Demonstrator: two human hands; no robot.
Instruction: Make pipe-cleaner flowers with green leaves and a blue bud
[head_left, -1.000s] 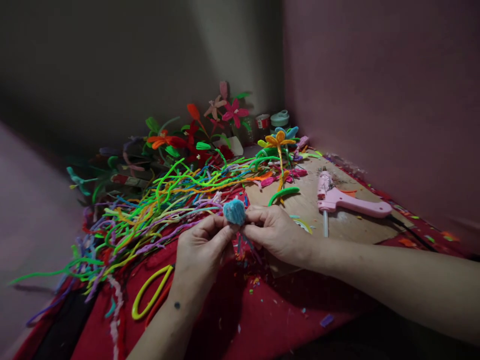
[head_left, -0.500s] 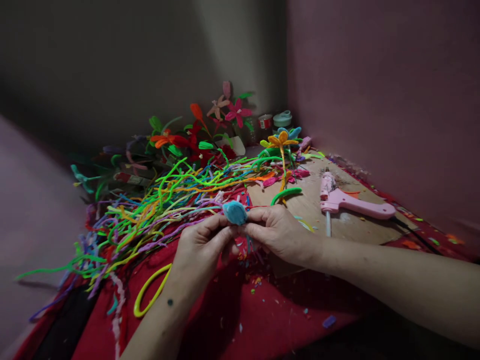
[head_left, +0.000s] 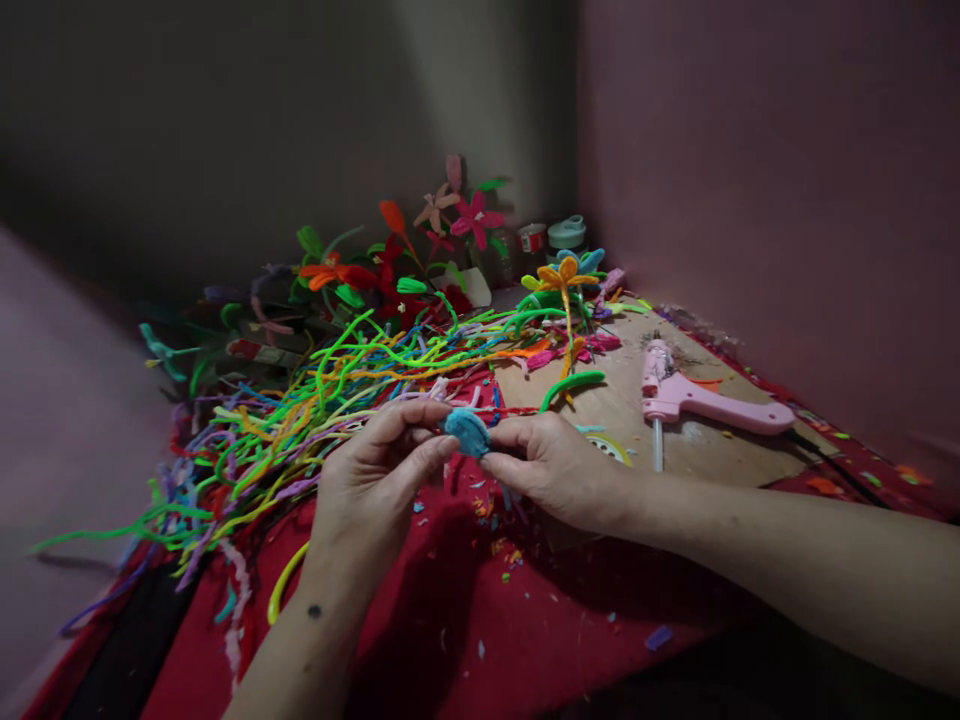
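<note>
A small fuzzy blue pipe-cleaner piece (head_left: 467, 432) is held above a red cloth (head_left: 525, 620). My right hand (head_left: 551, 465) pinches it between thumb and forefinger on its right side. My left hand (head_left: 375, 480) meets it from the left, thumb and fingers closed on its edge, with the other fingers loosely extended. A heap of many-coloured pipe cleaners (head_left: 315, 400) lies just behind my left hand.
A pink glue gun (head_left: 701, 398) lies on a brown board (head_left: 675, 440) at the right. Finished pipe-cleaner flowers (head_left: 465, 215) and small jars (head_left: 566, 232) stand in the far corner by the walls. A yellow loop (head_left: 289, 590) and scraps lie on the cloth.
The blue piece has been turned from upright and rounded to flatter and tilted. My left hand has shifted left and its fingers have spread a little; the right hand has stayed in place.
</note>
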